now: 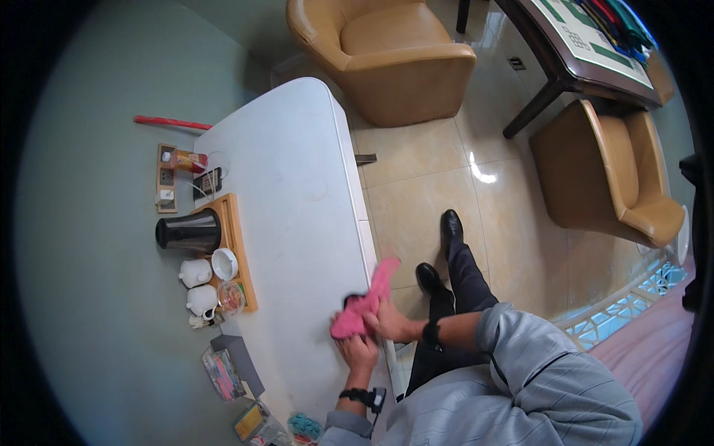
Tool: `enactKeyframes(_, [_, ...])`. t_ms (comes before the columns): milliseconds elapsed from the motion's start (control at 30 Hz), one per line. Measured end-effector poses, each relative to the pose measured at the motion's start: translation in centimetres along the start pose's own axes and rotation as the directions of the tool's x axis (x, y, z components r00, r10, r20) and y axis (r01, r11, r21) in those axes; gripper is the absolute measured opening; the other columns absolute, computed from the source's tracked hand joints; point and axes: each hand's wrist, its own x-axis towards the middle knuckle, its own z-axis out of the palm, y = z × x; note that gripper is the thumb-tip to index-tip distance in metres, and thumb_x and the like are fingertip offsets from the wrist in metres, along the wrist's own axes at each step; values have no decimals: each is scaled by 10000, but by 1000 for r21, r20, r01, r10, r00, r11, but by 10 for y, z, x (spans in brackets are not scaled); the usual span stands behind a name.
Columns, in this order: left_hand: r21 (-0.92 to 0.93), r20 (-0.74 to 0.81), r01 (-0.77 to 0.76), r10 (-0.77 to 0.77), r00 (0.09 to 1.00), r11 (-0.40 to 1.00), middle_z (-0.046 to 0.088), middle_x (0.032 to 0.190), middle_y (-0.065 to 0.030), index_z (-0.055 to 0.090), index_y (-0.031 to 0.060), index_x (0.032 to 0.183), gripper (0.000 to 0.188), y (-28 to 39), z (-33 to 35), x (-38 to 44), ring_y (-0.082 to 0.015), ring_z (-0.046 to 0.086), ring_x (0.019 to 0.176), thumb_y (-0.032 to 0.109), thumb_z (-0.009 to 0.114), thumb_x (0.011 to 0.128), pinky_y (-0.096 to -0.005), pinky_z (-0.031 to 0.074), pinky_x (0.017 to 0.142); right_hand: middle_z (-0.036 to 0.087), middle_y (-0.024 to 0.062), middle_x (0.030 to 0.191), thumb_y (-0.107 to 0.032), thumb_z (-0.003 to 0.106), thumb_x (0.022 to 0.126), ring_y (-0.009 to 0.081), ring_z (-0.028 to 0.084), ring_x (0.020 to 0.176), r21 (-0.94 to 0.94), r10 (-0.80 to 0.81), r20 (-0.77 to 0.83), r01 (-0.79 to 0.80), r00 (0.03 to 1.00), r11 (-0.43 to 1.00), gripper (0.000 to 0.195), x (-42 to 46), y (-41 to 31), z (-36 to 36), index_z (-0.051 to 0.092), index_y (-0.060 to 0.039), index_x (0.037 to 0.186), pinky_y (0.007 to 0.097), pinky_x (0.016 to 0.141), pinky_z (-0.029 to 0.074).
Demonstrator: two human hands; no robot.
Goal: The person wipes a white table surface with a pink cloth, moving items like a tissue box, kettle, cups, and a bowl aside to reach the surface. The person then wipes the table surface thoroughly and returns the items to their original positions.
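Observation:
A bright pink cloth (pixel 362 312) is bunched over the front edge of a white desk (pixel 290 167), one end sticking out past that edge. My left hand (pixel 357 350) grips its lower left part. The right hand (pixel 392 322) has its fingers closed on the middle of the same cloth. Part of a small black object (pixel 352 300) shows at the cloth's far side; the rest is covered, and I cannot tell what it is. Some fingers are hidden in the folds, and the cloth is slightly blurred.
Along the wall stand a wooden tray (pixel 245 279) with a black bin-like container (pixel 192 229), white cups (pixel 196 273) and an ashtray-like bowl (pixel 225 264). A bottle (pixel 187 160) and a grey box (pixel 240 357) flank it. Tan armchairs (pixel 413 83) and a dark-framed table (pixel 608 83) stand beyond.

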Motion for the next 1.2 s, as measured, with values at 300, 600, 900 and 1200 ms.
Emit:
enactKeyframes(300, [3,73,185,-185,980,983,400,1611,-320,488,-34,1509,658,12,-11,-168,-526,307,1530,315,620,967,-665,169,1268,754,217,966,-263,503,1060,362,728,837,103,312,485,-408,817,907,365,-34,-26,-9,703,22,1170,456,691,591])
enactKeyframes(600, [37,15,143,-144,990,989,396,1639,-280,486,-5,1535,723,9,-12,-183,-497,299,1551,328,647,914,-677,174,1268,744,183,1039,-151,525,1038,342,703,980,-146,163,44,-155,986,977,260,138,19,-56,698,-24,1184,487,893,566])
enactKeyframes(900, [62,25,146,-148,989,987,416,1632,-253,518,16,1516,712,3,-3,-187,-480,307,1552,367,660,914,-675,183,1266,561,188,1293,-201,617,905,380,531,1161,-914,-347,62,193,936,356,355,102,-70,-69,682,-42,1216,487,942,494])
enactKeyframes(1200, [17,37,223,-223,974,975,471,1585,-216,578,40,1448,701,3,-1,-187,-444,350,1530,436,682,879,-666,188,1264,535,174,1513,-299,571,966,391,431,1465,-438,-420,748,858,513,269,500,-26,-73,2,663,-52,1391,658,1232,256])
